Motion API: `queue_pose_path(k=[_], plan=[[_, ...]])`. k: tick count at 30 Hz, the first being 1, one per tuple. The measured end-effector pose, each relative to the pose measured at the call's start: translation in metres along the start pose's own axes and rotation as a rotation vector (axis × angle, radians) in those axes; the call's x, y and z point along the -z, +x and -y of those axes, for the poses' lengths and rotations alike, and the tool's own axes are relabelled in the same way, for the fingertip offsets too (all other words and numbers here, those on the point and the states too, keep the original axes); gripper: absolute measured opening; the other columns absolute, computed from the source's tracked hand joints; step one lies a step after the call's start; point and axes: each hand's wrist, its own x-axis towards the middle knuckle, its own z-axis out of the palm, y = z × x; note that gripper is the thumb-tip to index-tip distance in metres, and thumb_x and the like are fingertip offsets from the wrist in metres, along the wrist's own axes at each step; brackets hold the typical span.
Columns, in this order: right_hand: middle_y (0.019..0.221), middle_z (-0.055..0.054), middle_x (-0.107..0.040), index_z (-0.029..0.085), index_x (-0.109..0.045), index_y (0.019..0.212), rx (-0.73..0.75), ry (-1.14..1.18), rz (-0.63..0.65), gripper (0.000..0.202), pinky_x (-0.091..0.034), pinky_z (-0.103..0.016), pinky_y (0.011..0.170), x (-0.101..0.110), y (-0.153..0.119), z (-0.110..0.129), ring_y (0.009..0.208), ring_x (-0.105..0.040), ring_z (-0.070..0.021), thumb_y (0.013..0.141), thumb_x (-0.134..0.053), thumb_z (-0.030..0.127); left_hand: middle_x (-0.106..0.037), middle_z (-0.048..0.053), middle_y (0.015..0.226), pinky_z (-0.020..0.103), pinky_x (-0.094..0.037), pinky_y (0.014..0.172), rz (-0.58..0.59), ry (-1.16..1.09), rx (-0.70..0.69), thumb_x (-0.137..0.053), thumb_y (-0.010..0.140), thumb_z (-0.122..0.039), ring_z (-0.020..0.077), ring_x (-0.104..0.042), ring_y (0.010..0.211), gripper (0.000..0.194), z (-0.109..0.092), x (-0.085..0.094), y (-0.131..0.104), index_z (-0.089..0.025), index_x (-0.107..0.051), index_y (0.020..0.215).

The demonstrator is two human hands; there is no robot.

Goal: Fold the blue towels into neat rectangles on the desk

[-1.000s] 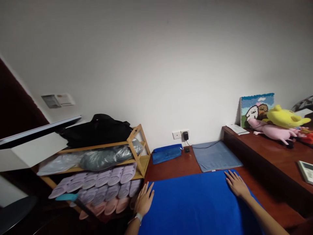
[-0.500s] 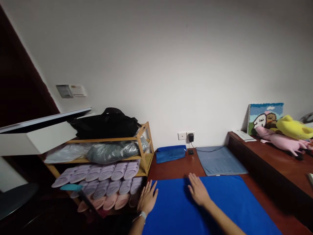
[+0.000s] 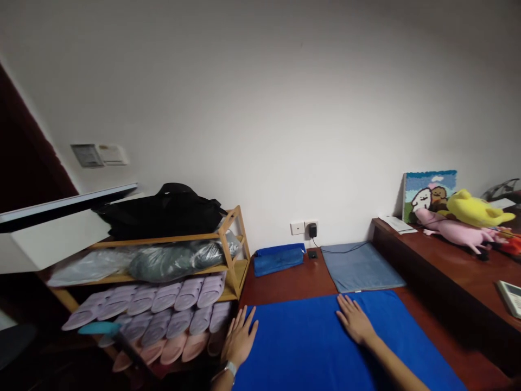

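Note:
A bright blue cloth (image 3: 309,342) lies spread out over the reddish-brown desk (image 3: 280,285). At its left edge is my left hand (image 3: 239,338), fingers stretched and a watch on the wrist. My right hand (image 3: 355,320) rests flat on the cloth near its far edge, fingers extended. Neither hand grips anything. Beyond the right hand lies a flat grey-blue cloth (image 3: 360,266). A folded blue cloth (image 3: 279,259) sits near the wall, to the left of that one.
A wooden shoe rack (image 3: 232,260) with several lilac and pink slippers stands left, a black bag (image 3: 166,212) on top. A black plug (image 3: 312,230) trails a cable on the wall. Right, a raised ledge (image 3: 443,260) bears plush toys (image 3: 474,209) and a picture (image 3: 429,190).
My right hand has slid right across the blue cloth. My left hand stays at the left edge. The view has turned slightly right.

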Motion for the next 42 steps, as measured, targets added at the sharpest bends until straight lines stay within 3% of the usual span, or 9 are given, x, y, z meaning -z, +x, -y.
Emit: queue_pose_path(k=[4,8,18,23,27,31,34,38,42], plan=[[0.17,-0.002,-0.033,0.023,-0.038,0.163,-0.195,-0.078,-0.044,0.073,-0.021,-0.046,0.131,0.022,-0.014,-0.112,0.159,-0.024,-0.0252,0.1,-0.025,0.057,-0.029,0.006,0.173,0.049,-0.024,0.13,0.002,-0.018,0.011,-0.034,0.105,-0.053,0.0257,-0.027,0.159,0.063,0.002,0.001,0.003,-0.027,-0.038,0.163],[0.17,-0.004,-0.033,0.02,-0.04,0.163,-0.304,-0.114,-0.051,0.076,-0.026,-0.044,0.129,0.038,-0.022,-0.18,0.158,-0.025,-0.027,0.097,-0.021,0.053,-0.027,0.006,0.173,0.049,-0.023,0.13,0.059,-0.012,0.021,-0.034,0.104,-0.055,0.0258,-0.025,0.16,0.066,0.002,0.009,0.004,-0.026,-0.037,0.163],[0.16,0.004,-0.052,0.038,-0.052,0.155,-0.274,-0.005,-0.134,0.075,-0.032,-0.048,0.125,0.032,-0.023,-0.207,0.156,-0.031,-0.034,0.087,-0.028,0.061,-0.03,0.005,0.173,0.049,-0.023,0.13,0.019,0.008,0.012,-0.033,0.106,-0.053,0.0249,-0.028,0.159,0.061,-0.005,0.013,-0.004,-0.03,-0.037,0.163],[0.154,-0.001,-0.059,0.035,-0.057,0.151,-0.229,-0.089,-0.179,0.075,-0.032,-0.059,0.124,0.038,-0.013,-0.16,0.152,-0.039,-0.0396,0.087,-0.026,0.06,-0.029,0.004,0.174,0.052,-0.021,0.13,0.018,0.012,0.024,-0.035,0.106,-0.053,0.0282,-0.024,0.161,0.06,-0.009,0.014,-0.008,-0.032,-0.037,0.163],[0.165,-0.011,-0.043,0.012,-0.046,0.159,-0.018,-0.036,-0.152,0.079,-0.023,-0.05,0.131,0.024,0.001,-0.026,0.157,-0.031,-0.0329,0.097,-0.021,0.055,-0.028,0.005,0.174,0.051,-0.023,0.129,0.015,-0.001,0.015,-0.032,0.107,-0.056,0.0285,-0.024,0.161,0.062,-0.007,0.01,-0.008,-0.031,-0.037,0.163],[0.171,-0.007,-0.03,0.015,-0.031,0.165,0.23,0.102,-0.006,0.075,-0.019,-0.046,0.132,-0.004,0.012,0.123,0.16,-0.025,-0.0249,0.104,-0.019,0.057,-0.028,0.005,0.174,0.051,-0.024,0.129,0.007,-0.013,0.014,-0.032,0.106,-0.057,0.028,-0.024,0.161,0.064,-0.003,0.004,-0.006,-0.029,-0.036,0.164],[0.172,-0.006,-0.025,0.018,-0.028,0.166,0.318,0.104,0.107,0.072,-0.016,-0.045,0.132,-0.02,0.018,0.176,0.161,-0.02,-0.0232,0.106,-0.021,0.056,-0.028,0.006,0.174,0.051,-0.025,0.129,0.004,-0.027,0.01,-0.033,0.106,-0.056,0.028,-0.024,0.161,0.066,0.0,0.001,-0.005,-0.027,-0.035,0.164],[0.172,-0.006,-0.026,0.019,-0.028,0.166,0.272,0.065,0.088,0.073,-0.015,-0.045,0.132,-0.023,0.017,0.148,0.161,-0.019,-0.0227,0.106,-0.02,0.059,-0.03,0.006,0.173,0.051,-0.027,0.128,-0.017,-0.023,0.0,-0.032,0.105,-0.056,0.0283,-0.026,0.16,0.065,0.002,0.0,-0.003,-0.026,-0.038,0.163],[0.171,-0.006,-0.03,0.018,-0.032,0.165,0.088,0.013,0.003,0.076,-0.018,-0.047,0.132,-0.008,0.002,0.04,0.16,-0.022,-0.0238,0.104,-0.019,0.06,-0.029,0.006,0.174,0.05,-0.028,0.128,-0.017,-0.013,0.009,-0.032,0.105,-0.055,0.0275,-0.026,0.16,0.066,0.002,0.001,-0.001,-0.026,-0.037,0.163]])
